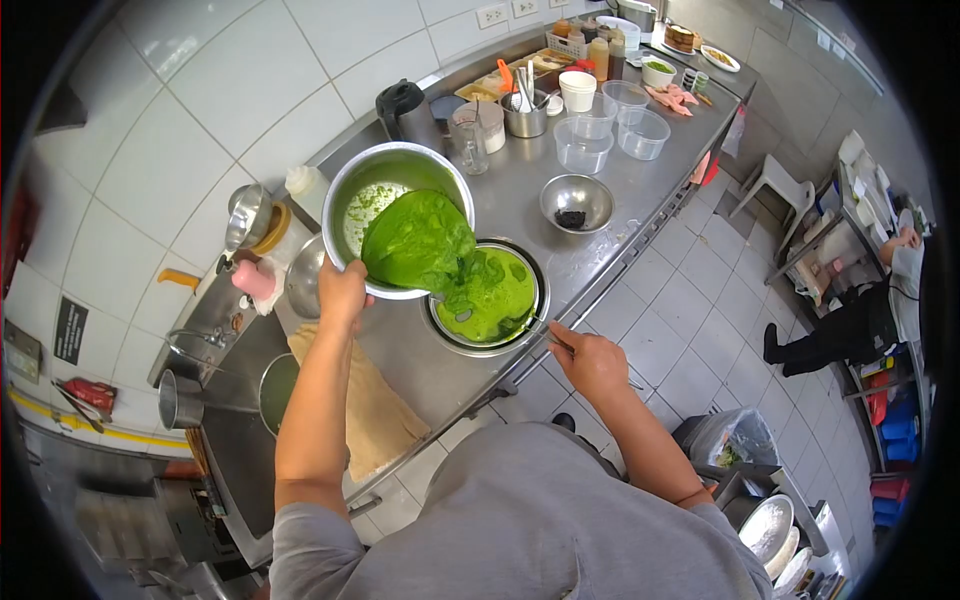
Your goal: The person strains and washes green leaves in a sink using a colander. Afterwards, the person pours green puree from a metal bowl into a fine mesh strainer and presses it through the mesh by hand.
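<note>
My left hand (343, 292) grips the rim of a metal pot (448, 172) and holds it tilted. Thick green puree (418, 240) runs from the pot into a round strainer (536, 325) that rests on a metal bowl (478, 349). Green liquid covers the strainer's mesh, with darker clumps near the edge. My right hand (592, 365) is closed around the strainer's thin metal handle, whose end pokes out past the fingers. Green flecks cling to the pot's inner wall.
A small steel bowl (577, 205) with dark bits stands beside clear plastic tubs (584, 150). Behind are a jug (468, 140), a utensil pot (526, 122) and a black-lidded kettle (408, 112). A tan cloth (375, 415) lies by the sink (240, 470). Another person (865, 320) stands at right.
</note>
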Motion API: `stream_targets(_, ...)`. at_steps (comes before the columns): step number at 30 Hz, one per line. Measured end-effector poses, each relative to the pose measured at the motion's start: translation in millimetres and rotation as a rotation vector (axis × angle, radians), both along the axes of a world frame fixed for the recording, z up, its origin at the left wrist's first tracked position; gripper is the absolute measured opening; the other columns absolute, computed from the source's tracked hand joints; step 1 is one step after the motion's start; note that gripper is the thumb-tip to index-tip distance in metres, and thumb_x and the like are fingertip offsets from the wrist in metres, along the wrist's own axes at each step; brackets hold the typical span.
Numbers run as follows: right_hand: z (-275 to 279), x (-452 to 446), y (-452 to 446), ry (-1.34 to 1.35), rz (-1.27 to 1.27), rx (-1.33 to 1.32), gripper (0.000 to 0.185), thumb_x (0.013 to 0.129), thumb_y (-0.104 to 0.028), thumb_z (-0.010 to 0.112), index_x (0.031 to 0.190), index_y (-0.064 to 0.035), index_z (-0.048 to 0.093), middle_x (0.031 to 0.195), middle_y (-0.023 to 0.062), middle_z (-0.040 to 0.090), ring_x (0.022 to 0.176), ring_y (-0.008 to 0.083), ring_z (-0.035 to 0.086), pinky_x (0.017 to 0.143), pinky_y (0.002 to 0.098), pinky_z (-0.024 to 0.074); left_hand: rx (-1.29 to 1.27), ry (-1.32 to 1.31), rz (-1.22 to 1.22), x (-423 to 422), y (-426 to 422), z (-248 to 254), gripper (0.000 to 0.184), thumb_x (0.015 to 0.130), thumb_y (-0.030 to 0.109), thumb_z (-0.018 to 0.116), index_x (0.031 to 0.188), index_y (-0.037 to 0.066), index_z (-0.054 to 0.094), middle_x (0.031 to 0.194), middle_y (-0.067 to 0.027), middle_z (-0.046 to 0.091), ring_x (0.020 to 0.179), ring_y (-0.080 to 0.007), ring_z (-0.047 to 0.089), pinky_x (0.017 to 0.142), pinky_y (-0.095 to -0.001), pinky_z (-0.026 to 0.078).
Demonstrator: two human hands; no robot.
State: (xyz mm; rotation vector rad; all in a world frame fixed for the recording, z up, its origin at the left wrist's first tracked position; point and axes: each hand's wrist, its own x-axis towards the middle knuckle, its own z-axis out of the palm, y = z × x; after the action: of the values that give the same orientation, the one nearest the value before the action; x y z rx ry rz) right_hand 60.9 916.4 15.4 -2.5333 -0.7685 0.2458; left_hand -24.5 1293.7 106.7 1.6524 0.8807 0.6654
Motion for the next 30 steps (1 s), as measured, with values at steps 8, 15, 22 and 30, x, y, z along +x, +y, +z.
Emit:
stream_targets(8, 12, -1, 2, 0.029, -0.006, -0.041, 0.039, 0.1, -0.044, 0.065, 0.137, -0.0313, 0.069, 0.093, 0.0129, 0.077, 0.088, 0.0331, 0.075, 0.079, 0.0465, 0.0585, 0.014, -0.019, 0.006, 1, 1, -4, 0.034, 0.086, 0.002, 0.056, 0.12, 0.001, 0.057, 0.081, -0.0077, 0.063, 0.049, -0.0134, 0.056, 0.036, -0.0251, 0.041)
stream_targets(15, 12, -1, 3, 0.029, -0.003, -0.04, 0.04, 0.101, -0.044, 0.064, 0.138, -0.0307, 0.069, 0.094, 0.0129, 0.078, 0.089, 0.033, 0.075, 0.08, 0.0465, 0.0585, 0.025, 0.091, -0.003, -2, 3, -4, 0.05, 0.088, 0.005, 0.056, 0.138, 0.003, 0.057, 0.095, -0.0123, 0.07, 0.059, -0.0172, 0.063, 0.042, -0.0283, 0.048)
stream_targets(22, 10, -1, 2, 0.025, -0.009, -0.025, 0.039, 0.1, -0.043, 0.065, 0.137, -0.031, 0.069, 0.093, 0.013, 0.077, 0.089, 0.0329, 0.075, 0.08, 0.0463, 0.0583, 0.025, 0.04, -0.002, -2, 1, -5, 0.045, 0.088, 0.003, 0.055, 0.133, 0.001, 0.058, 0.096, -0.0139, 0.07, 0.06, -0.0178, 0.063, 0.042, -0.028, 0.048)
stream_targets(30, 12, -1, 2, 0.034, -0.013, -0.041, 0.04, 0.1, -0.044, 0.065, 0.137, -0.0312, 0.069, 0.093, 0.0123, 0.078, 0.09, 0.0329, 0.074, 0.08, 0.0461, 0.0579, 0.019, 0.044, -0.011, -3, 2, -7, 0.044, 0.089, 0.004, 0.056, 0.132, 0.0, 0.058, 0.091, -0.0124, 0.069, 0.056, -0.0167, 0.061, 0.041, -0.028, 0.047)
